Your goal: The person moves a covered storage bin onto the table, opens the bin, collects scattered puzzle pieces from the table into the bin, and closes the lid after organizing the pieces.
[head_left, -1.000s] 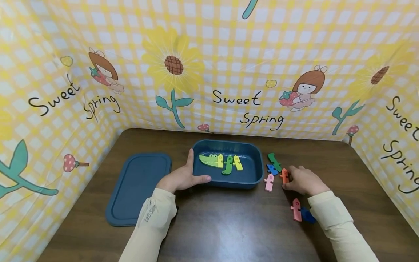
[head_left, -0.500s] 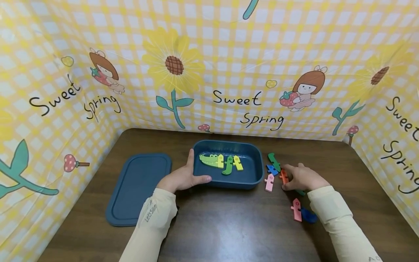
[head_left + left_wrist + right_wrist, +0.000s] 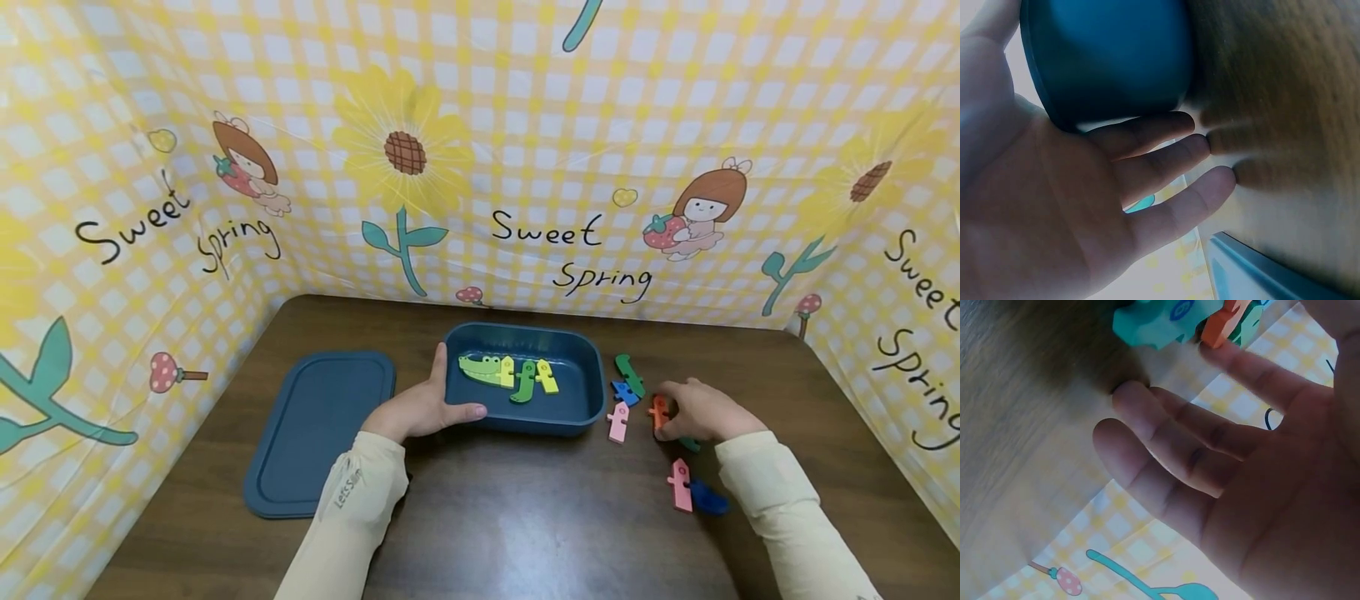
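Observation:
In the head view my left hand (image 3: 416, 406) spans the near left corner of a dark blue box (image 3: 547, 423), its straight thumb on the front side and index finger along the left. Inside the box lie a green crocodile-head puzzle piece (image 3: 480, 371), two yellow pieces (image 3: 547, 377) and a green curved piece (image 3: 524, 385). My right hand (image 3: 705, 410) pinches an orange puzzle piece (image 3: 659, 414) between thumb and index finger, right of the box. Partly hidden under that hand is a green piece (image 3: 1154, 325), nearer in the right wrist view.
Between box and right hand lie a green piece (image 3: 630, 375), a blue piece (image 3: 625, 393) and a pink piece (image 3: 618, 422). Closer to me are another pink piece (image 3: 680, 485) and a dark blue piece (image 3: 708, 498). A blue lid (image 3: 318, 433) lies at left.
My right hand's fingers have closed on the orange piece and shifted it slightly right, away from the blue and green pieces. My left hand stays at the box.

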{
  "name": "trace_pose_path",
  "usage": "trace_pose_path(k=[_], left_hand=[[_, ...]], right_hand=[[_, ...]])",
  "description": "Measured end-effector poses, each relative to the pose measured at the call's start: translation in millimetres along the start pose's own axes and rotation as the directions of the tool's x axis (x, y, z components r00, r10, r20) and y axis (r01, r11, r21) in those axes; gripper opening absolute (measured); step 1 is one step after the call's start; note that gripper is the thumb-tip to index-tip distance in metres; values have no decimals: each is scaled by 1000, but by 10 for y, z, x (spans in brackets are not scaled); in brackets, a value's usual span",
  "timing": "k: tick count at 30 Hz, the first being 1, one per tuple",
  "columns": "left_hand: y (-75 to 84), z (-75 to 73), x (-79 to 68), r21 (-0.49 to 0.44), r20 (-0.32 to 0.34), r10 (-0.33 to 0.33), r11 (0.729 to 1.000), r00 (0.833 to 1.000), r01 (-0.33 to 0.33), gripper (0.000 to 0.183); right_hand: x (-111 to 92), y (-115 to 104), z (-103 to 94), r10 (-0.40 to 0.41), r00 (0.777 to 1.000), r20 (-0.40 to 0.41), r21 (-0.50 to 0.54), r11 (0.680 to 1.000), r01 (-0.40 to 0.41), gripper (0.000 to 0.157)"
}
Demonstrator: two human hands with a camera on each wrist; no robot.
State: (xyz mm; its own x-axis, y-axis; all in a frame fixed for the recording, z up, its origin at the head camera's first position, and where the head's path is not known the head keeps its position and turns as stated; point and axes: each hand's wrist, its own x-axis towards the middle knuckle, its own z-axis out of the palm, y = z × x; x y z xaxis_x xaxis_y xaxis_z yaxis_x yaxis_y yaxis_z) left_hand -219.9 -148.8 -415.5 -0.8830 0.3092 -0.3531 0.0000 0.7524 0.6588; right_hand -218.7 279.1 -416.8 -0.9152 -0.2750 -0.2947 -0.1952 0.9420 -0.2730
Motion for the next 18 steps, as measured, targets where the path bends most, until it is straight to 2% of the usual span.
trace_pose_path(k=[7,18], left_hand=[[-13,-5,-15,-1,5,-6,1000,1000,6,124],[10,-20,-27,3,17,5,1000,1000,-5,123]], right_hand=[[34,-38,-40,-13,999,-31,14,1000,13,63],[62,-418,-248,-112,986,-125,-16,994,111,62]])
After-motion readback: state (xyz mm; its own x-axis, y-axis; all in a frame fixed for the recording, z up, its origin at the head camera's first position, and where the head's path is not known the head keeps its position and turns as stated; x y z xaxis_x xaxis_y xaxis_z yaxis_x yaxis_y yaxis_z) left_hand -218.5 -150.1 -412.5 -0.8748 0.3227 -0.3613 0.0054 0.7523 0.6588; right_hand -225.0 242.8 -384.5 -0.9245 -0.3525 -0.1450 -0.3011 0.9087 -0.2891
